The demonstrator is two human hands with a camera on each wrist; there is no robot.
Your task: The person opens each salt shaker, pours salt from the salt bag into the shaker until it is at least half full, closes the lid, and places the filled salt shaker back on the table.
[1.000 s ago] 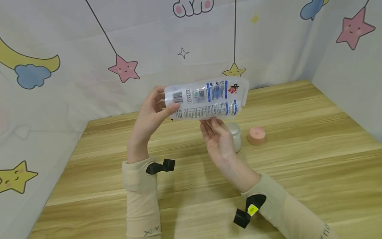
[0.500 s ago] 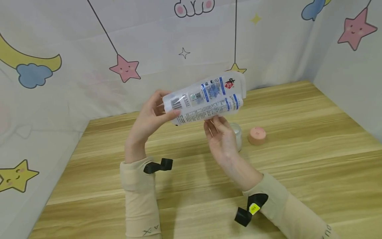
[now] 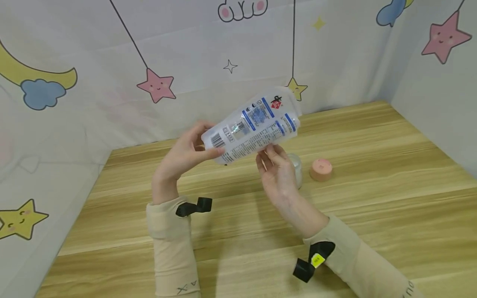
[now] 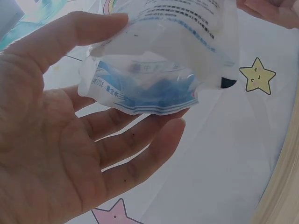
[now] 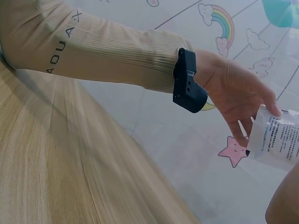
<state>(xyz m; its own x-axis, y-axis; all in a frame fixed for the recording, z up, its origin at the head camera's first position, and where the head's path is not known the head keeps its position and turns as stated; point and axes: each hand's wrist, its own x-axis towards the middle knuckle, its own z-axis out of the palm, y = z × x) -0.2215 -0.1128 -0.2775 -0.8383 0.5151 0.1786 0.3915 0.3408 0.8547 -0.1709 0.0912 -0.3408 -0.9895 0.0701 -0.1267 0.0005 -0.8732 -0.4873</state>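
A white plastic pouch [image 3: 257,120] with blue print, a barcode and a small red logo is held above the table, its logo end tilted up to the right. My left hand [image 3: 184,153] grips its lower left end, thumb on the printed face and fingers behind. In the left wrist view the pouch [image 4: 154,88] shows a clear, bluish lower end between thumb and fingers. My right hand [image 3: 279,178] pinches the pouch's lower edge near the middle; its other fingers are partly hidden. Behind that hand stands a glass jar [image 3: 297,167], partly covered, its contents unclear.
A round pinkish lid [image 3: 321,169] lies on the wooden table [image 3: 126,207], right of the jar. A white curtain [image 3: 193,45] printed with stars and clouds hangs behind and at the sides. Black wrist devices sit on both sleeves.
The pouch has turned from nearly level to a steeper tilt, its left end lower and its right end higher. My left hand has dropped slightly and shifted left; the right hand stays nearly in place.
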